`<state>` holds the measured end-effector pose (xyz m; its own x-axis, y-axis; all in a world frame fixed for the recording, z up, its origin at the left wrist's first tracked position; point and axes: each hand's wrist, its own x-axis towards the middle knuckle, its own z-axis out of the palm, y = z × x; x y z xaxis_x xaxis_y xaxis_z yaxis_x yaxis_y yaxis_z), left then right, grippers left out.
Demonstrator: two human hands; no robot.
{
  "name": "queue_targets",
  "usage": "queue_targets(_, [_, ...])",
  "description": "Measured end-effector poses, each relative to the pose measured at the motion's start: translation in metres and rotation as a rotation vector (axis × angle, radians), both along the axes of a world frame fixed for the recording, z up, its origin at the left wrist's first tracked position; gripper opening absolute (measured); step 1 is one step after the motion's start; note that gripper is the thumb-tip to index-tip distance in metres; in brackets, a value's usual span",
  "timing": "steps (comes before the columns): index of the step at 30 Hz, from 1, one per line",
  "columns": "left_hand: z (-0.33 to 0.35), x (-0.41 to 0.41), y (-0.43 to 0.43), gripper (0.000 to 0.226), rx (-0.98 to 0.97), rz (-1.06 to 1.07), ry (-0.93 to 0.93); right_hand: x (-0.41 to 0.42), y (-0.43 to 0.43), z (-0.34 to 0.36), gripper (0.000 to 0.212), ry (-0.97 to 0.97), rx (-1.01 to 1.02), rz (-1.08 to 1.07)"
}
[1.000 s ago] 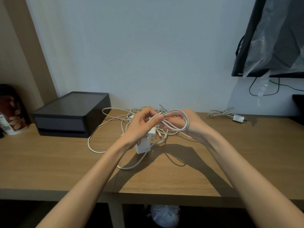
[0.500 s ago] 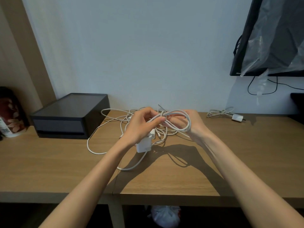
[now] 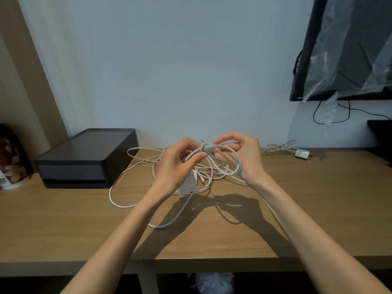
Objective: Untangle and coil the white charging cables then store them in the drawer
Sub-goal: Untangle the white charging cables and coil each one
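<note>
A tangle of white charging cables (image 3: pixel 135 158) lies on the wooden table (image 3: pixel 63 219), partly lifted between my hands. My left hand (image 3: pixel 176 166) pinches a bunch of cable strands near the top of a loop. My right hand (image 3: pixel 244 158) pinches the same bunch from the right, with a loop of cable (image 3: pixel 237 166) around its palm. A white power adapter (image 3: pixel 187 185) hangs below my left hand. The black drawer box (image 3: pixel 84 160) stands at the back left, its drawer closed.
A second coiled white cable with a plug (image 3: pixel 301 153) lies at the back right of the table. A printed container (image 3: pixel 10 164) stands at the far left. A wall screen under plastic film (image 3: pixel 343 49) hangs at upper right.
Both hands have risen a little with the cable bunch. My right fingers have come over the top and now pinch the strands beside my left fingers.
</note>
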<state>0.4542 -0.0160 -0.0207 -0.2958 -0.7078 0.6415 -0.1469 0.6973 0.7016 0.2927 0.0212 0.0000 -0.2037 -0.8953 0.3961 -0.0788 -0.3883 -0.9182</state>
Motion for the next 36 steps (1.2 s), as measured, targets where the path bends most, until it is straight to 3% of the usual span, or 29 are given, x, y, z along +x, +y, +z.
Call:
queue_targets(6, [0.002, 0.006, 0.004, 0.01, -0.287, 0.001, 0.003, 0.009, 0.009, 0.005, 0.041, 0.128, -0.148, -0.07])
queue_targets(14, [-0.013, 0.009, -0.003, 0.017, -0.593, 0.052, -0.126, 0.006, -0.001, -0.007, 0.02, 0.227, -0.143, 0.089])
queue_targets(20, [-0.025, 0.017, -0.018, 0.016, -0.783, 0.231, -0.457, -0.002, -0.003, -0.019, 0.02, 0.517, -0.222, -0.047])
queue_targets(24, [-0.033, 0.011, -0.026, 0.018, -0.608, 0.227, -0.585, -0.011, -0.007, -0.035, 0.014, 0.678, -0.359, -0.073])
queue_targets(26, [-0.038, 0.005, -0.028, 0.008, -0.726, 0.197, -0.72, -0.015, -0.011, -0.048, 0.014, 0.728, -0.424, -0.134])
queue_targets(33, [-0.06, -0.012, -0.025, 0.016, -0.781, 0.143, -0.654, -0.027, -0.008, -0.077, 0.035, 0.817, -0.561, -0.228])
queue_targets(36, [-0.067, -0.016, -0.018, 0.029, -0.626, 0.104, -0.664, -0.032, -0.005, -0.084, 0.036, 0.837, -0.547, -0.232])
